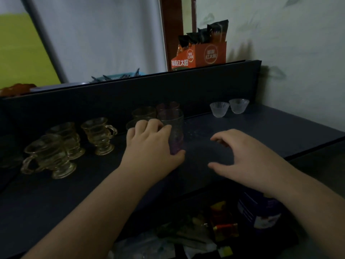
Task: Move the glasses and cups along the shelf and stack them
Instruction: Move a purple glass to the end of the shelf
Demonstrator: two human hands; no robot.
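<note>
- Head view looks down on a dark shelf [242, 131] with a raised back panel; the light is dim
- Left hand [151, 146] sits near the middle of the frame, its fingers [158, 126] curled over the near side of a purple-tinted glass [175, 128] and its thumb pressed at the base, so it grips that glass, which stands upright on the shelf
- Right hand [248, 156] hovers at 3 o'clock of the purple-tinted glass, apart from it, with fingers and thumb spread in a loose open curve and holding nothing
- Just behind the gripped glass, at 12 o'clock, stands a second purple glass [168, 106], and at 10 o'clock an amber tumbler [143, 112]; another rim [133, 124] shows beside the left knuckles, partly hidden
- Three amber handled cups stand to the left: one cup [99, 135] at 9 o'clock of the left hand, a farther cup [65, 139] beyond it, and a nearest cup [48, 156] at 8 o'clock, which overlaps the farther one in view; whether they touch I cannot tell
- Two small clear ribbed cups [219, 109] [239, 105] stand side by side at 2 o'clock, close to the back panel and well apart from both hands
- Above the panel, at 12 o'clock, an orange box [205, 55] holds dark packets, and a blue basket [119, 75] lies to its left
- Below the shelf edge, at 6 o'clock, wrapped packets and a blue tin [261, 212] show, too dark to read
</note>
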